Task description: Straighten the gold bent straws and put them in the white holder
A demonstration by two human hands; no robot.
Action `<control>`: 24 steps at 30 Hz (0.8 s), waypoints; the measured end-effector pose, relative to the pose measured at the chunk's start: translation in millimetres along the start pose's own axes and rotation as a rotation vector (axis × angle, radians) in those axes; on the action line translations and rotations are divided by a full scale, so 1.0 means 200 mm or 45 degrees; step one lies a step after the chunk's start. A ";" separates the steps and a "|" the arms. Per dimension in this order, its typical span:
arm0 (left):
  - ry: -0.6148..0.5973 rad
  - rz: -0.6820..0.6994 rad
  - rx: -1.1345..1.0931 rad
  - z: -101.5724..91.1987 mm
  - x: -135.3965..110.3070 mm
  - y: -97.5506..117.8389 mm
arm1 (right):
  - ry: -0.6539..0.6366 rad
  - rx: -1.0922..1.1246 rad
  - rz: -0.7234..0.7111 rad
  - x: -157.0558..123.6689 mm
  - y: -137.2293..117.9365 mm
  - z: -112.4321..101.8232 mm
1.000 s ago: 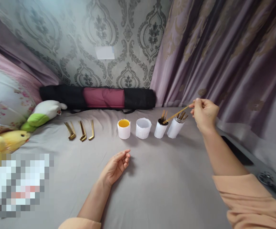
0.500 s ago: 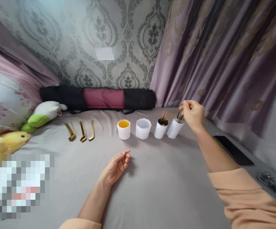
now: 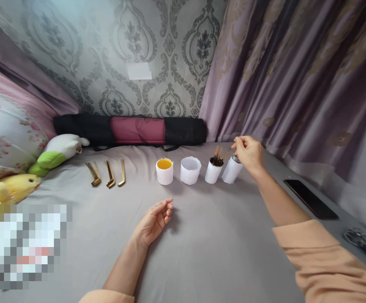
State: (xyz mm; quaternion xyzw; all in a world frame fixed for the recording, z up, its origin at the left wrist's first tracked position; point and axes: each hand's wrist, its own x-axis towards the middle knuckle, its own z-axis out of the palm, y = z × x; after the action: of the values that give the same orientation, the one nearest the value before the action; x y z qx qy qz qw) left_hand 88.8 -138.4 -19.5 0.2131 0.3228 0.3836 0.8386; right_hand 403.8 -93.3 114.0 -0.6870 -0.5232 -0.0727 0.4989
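Observation:
My right hand (image 3: 250, 154) pinches the top of a thin brown-gold stick (image 3: 228, 152), which slants down to the mouth of a white-wrapped cup (image 3: 212, 173). Several similar thin sticks (image 3: 217, 151) stand upright in that cup. Just right of it leans or stands another white-wrapped cup (image 3: 231, 171) with a silvery rim; my hand partly covers its top. My left hand (image 3: 154, 219) rests on the grey sheet, fingers loosely curled and apart, holding nothing. In front of it stand a white cup with a yellow inside (image 3: 164, 176) and a white cup with a pale inside (image 3: 190, 174).
Bunches of bent gold rods (image 3: 109, 174) lie on the grey sheet (image 3: 208, 252) at left. A black and maroon roll (image 3: 137, 129) lies along the wall. Plush toys (image 3: 10, 188) sit far left. A black phone (image 3: 311, 198) lies at right, near a dark-handled object (image 3: 356, 237).
My right hand has moved a little left and slightly down, and the stick in it sits lower toward the cup. My left hand has stayed in place.

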 end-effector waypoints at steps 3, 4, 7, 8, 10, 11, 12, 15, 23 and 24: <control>0.002 0.000 0.001 0.00 0.00 0.00 | -0.041 -0.003 0.007 0.00 0.01 0.01; 0.004 -0.001 0.001 0.00 0.00 0.00 | -0.056 0.001 0.012 0.00 0.01 0.02; 0.009 -0.003 0.002 0.00 0.00 0.00 | -0.089 0.011 0.022 0.00 0.01 0.03; 0.009 -0.002 0.003 0.00 0.00 0.00 | -0.098 0.012 0.022 0.00 0.01 0.03; 0.007 0.000 0.005 0.00 0.00 0.00 | -0.118 0.009 0.015 -0.01 0.01 0.03; 0.006 0.001 0.005 0.00 0.00 0.00 | -0.128 0.009 0.012 -0.01 0.01 0.04; 0.006 0.000 0.005 0.00 0.00 0.00 | -0.140 0.009 0.011 -0.01 0.01 0.04; 0.012 -0.003 0.010 0.01 0.00 0.01 | -0.175 -0.006 0.017 -0.01 0.02 0.04; 0.001 -0.007 0.005 0.00 0.00 0.00 | -0.241 -0.078 0.022 -0.01 0.05 0.08; -0.001 -0.008 0.004 0.00 0.00 0.00 | -0.246 -0.087 0.020 -0.01 0.05 0.08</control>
State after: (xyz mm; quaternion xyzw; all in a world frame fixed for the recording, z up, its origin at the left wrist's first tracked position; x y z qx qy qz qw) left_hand 88.9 -138.2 -19.0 0.2136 0.3236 0.3802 0.8397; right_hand 403.8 -82.5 98.0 -0.7116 -0.5606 -0.0198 0.4231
